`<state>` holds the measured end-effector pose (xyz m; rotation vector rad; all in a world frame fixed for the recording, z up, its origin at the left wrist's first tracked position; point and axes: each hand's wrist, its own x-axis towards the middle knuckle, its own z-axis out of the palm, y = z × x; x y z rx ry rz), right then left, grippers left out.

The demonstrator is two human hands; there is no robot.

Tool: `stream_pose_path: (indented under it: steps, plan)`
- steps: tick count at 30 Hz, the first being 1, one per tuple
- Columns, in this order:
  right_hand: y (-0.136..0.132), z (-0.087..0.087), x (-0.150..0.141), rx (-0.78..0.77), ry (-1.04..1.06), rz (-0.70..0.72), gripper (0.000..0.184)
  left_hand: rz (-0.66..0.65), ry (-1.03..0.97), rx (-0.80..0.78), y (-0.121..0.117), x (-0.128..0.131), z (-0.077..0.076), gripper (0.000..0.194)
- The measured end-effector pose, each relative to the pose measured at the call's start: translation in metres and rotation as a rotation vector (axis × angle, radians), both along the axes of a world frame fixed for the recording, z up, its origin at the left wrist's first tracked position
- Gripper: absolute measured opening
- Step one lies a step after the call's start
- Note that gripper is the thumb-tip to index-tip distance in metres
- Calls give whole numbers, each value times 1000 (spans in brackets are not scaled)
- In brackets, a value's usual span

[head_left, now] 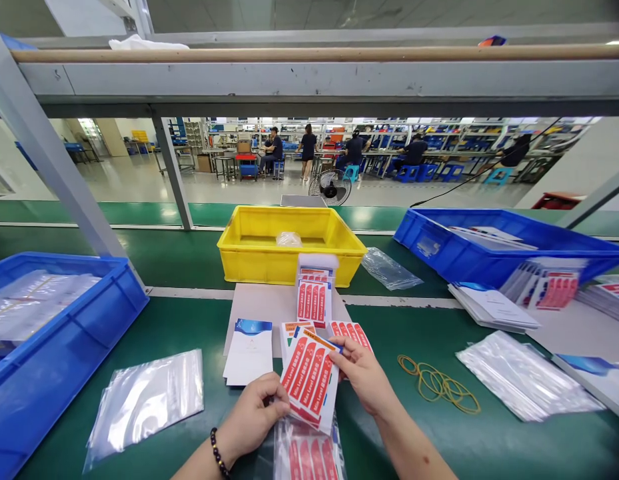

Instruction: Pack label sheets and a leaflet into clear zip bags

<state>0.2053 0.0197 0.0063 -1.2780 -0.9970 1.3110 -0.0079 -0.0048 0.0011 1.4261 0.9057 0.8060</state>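
A: Far left?
B: One blue bin (104, 327), holding clear-wrapped packs (44, 300). These look finished; count not legible. Beside it, one flat pile of clear bags (154, 393), unfilled by the look of it.

A: Centre?
B: White booklets (249, 353) with blue headers, lying on the tabletop (384, 327). Left hand (259, 410): grip narrow, thumb and fingers pinching the lower left edge of a set of red label sheets (312, 377). Behind, a yellow bin (259, 267) with a small clear item inside; upright red label cards (314, 300) stand before it. Right hand (362, 377): grip closed on the upper right edge of the same set.

A: Where is the held set?
B: In front of the person, tilted, its lower edge over a clear bag (312, 460) showing red labels. Whether any of it sits inside cannot be told. This set appears unfinished.

A: Right side?
B: Loose rubber bands (442, 387); a stack of plain booklets (492, 307); more clear bags (524, 377); a second blue bin (434, 250) with papers; a fanned row of label cards (559, 287) just before it.

A: Remaining?
B: Considerable, judging by the loose stock: booklets, cards and bags still lie separate.
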Motion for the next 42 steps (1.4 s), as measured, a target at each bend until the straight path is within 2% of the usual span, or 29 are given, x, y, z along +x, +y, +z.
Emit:
stream_pose_path:
  steps: [5, 9, 12, 14, 16, 18, 20, 24, 27, 33, 37, 42]
  plan:
    - [0, -2, 3, 25, -31, 47, 41, -21, 29, 37, -1, 0, 1, 16]
    - [-6, -5, -8, 27, -38, 155, 39, 27, 45, -3, -2, 2, -1, 16]
    - [-12, 1, -16, 64, -77, 206, 34, 80, -6, -6, -2, 3, -2, 19]
    - [-16, 8, -18, 139, -222, 305, 21, 123, -40, 10, -2, 3, -2, 20]
    - [-21, 14, -20, 204, -378, 475, 20, 163, -62, 30, -3, 4, -2, 19]
    - [-24, 18, -20, 227, -444, 630, 14, 186, -90, 34, -5, 4, -3, 19]
    - [-25, 18, -21, 201, -445, 685, 10, 199, -111, 23, -6, 4, -3, 21]
    - [-24, 14, -20, 157, -430, 563, 15, 161, -155, -138, -5, 4, -1, 23]
    - [-23, 11, -19, 160, -437, 507, 15, 131, -85, -276, -3, 4, -2, 28]
    - [-23, 7, -18, 51, -451, 501, 26, 184, -2, -241, -1, 4, -4, 28]
    - [-23, 6, -19, 33, -479, 563, 11, 168, 22, -262, -1, 5, -1, 31]
    - [-22, 7, -21, 45, -538, 559, 21, 124, 13, -318, -1, 5, -4, 39]
